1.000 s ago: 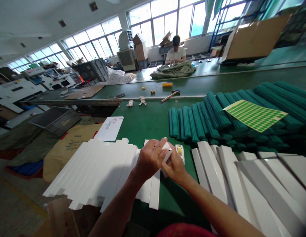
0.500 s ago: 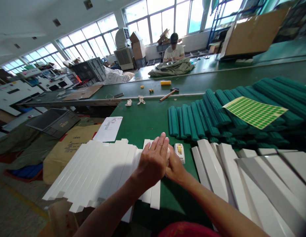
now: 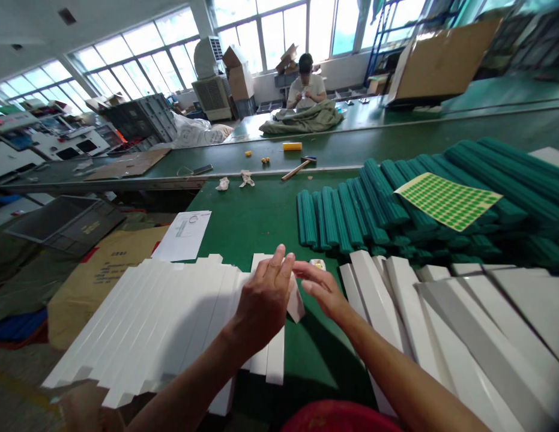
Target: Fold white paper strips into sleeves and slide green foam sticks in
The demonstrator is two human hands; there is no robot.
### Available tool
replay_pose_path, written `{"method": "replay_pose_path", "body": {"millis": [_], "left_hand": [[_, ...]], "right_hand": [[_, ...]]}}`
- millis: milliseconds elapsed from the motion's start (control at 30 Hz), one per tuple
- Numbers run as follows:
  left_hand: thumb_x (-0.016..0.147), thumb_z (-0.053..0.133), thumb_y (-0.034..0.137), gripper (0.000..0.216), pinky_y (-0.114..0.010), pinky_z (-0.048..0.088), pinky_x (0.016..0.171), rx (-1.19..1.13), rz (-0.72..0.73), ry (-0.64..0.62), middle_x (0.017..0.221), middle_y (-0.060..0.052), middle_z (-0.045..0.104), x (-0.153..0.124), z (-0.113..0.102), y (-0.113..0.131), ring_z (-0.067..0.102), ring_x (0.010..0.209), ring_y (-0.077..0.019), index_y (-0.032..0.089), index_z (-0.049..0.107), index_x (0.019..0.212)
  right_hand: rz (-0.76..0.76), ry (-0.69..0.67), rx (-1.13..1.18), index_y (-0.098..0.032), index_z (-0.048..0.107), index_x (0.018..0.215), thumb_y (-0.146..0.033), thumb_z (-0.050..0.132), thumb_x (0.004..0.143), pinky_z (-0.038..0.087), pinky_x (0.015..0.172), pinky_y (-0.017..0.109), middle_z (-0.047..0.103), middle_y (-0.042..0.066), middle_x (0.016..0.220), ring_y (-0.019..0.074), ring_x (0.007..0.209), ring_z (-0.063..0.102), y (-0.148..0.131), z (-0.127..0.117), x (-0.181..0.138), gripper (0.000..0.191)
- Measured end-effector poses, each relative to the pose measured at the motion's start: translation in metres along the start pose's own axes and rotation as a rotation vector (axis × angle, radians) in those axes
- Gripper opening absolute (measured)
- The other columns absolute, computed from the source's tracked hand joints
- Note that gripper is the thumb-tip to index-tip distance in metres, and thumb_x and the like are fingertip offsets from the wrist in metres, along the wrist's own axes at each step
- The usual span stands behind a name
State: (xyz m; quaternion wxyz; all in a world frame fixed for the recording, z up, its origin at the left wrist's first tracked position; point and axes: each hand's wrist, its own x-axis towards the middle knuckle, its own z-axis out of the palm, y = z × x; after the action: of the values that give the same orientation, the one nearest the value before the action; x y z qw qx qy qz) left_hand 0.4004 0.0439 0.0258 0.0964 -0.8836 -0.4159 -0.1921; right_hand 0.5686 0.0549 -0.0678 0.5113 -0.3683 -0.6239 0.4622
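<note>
My left hand [image 3: 263,303] lies flat on the end of a long white box [image 3: 292,300] at the right edge of a row of flat white boxes [image 3: 162,324] on the green table [image 3: 256,222]. My right hand [image 3: 322,291] hovers just right of it, fingers apart and holding nothing, its fingertips close to the left hand's. A small white tape dispenser [image 3: 317,264] with a yellow roll sits just behind my right hand.
More white boxes [image 3: 463,336] are piled at the right. Behind them lie several dark green rolls [image 3: 373,210] with a sheet of green dot stickers [image 3: 448,201] on top. A paper sheet [image 3: 184,234] lies at left. A person [image 3: 306,87] sits at a far table.
My right hand has come away from the white box end and opened. My left hand has flattened onto the box. The view has shifted slightly right and up.
</note>
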Motion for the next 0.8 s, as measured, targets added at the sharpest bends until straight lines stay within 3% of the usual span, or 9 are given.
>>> {"method": "replay_pose_path", "body": {"millis": [100, 167, 267, 367, 567, 800], "left_hand": [[0.093, 0.043, 0.016, 0.042, -0.043, 0.054, 0.092, -0.050, 0.009, 0.021, 0.139, -0.019, 0.051, 0.001, -0.002, -0.002, 0.056, 0.114, -0.0279, 0.009, 0.045, 0.135], [0.094, 0.042, 0.016, 0.042, -0.044, 0.055, 0.090, -0.087, 0.022, 0.041, 0.138, -0.020, 0.051, 0.003, -0.003, -0.002, 0.055, 0.114, -0.0283, 0.009, 0.045, 0.135], [0.095, 0.041, 0.016, 0.041, -0.044, 0.054, 0.090, -0.156, 0.062, 0.058, 0.137, -0.020, 0.052, 0.003, -0.002, -0.002, 0.054, 0.117, -0.0287, 0.010, 0.043, 0.135], [0.094, 0.042, 0.016, 0.042, -0.045, 0.054, 0.090, -0.195, 0.092, 0.066, 0.136, -0.020, 0.052, 0.002, -0.001, -0.001, 0.054, 0.115, -0.0283, 0.010, 0.043, 0.135], [0.094, 0.042, 0.016, 0.043, -0.046, 0.053, 0.092, -0.195, 0.090, 0.046, 0.137, -0.021, 0.051, -0.001, -0.002, -0.001, 0.052, 0.117, -0.0295, 0.007, 0.043, 0.135], [0.093, 0.045, 0.014, 0.042, -0.045, 0.052, 0.094, -0.223, 0.092, 0.069, 0.137, -0.021, 0.051, -0.006, -0.003, -0.001, 0.053, 0.115, -0.0283, 0.004, 0.046, 0.133]], "right_hand": [[0.341, 0.478, -0.182, -0.011, 0.057, 0.115, -0.048, 0.048, 0.086, 0.052, 0.078, 0.038, 0.068, 0.013, 0.098, 0.0233, 0.084, 0.065, 0.038, -0.027, -0.013, 0.048], [0.451, 0.649, -0.382, -0.010, 0.058, 0.110, -0.046, 0.051, 0.081, 0.049, 0.075, 0.037, 0.067, 0.013, 0.091, 0.0241, 0.080, 0.063, 0.057, -0.045, -0.025, 0.046], [0.540, 0.611, -0.553, -0.013, 0.062, 0.100, -0.037, 0.050, 0.080, 0.045, 0.073, 0.033, 0.067, 0.011, 0.086, 0.0231, 0.078, 0.062, 0.067, -0.063, -0.041, 0.033], [0.627, 0.542, -0.569, -0.016, 0.064, 0.080, -0.033, 0.054, 0.078, 0.041, 0.065, 0.028, 0.065, 0.007, 0.071, 0.0192, 0.066, 0.060, 0.068, -0.063, -0.047, 0.020], [0.791, 0.593, -0.374, -0.016, 0.061, 0.067, -0.039, 0.068, 0.073, 0.037, 0.049, 0.022, 0.062, 0.004, 0.061, 0.0147, 0.056, 0.057, 0.091, -0.031, -0.034, 0.025], [1.034, 0.711, 0.047, -0.012, 0.058, 0.084, -0.031, 0.059, 0.088, 0.046, 0.048, 0.021, 0.057, -0.003, 0.060, 0.0080, 0.047, 0.053, 0.109, -0.016, -0.016, 0.019]]}}
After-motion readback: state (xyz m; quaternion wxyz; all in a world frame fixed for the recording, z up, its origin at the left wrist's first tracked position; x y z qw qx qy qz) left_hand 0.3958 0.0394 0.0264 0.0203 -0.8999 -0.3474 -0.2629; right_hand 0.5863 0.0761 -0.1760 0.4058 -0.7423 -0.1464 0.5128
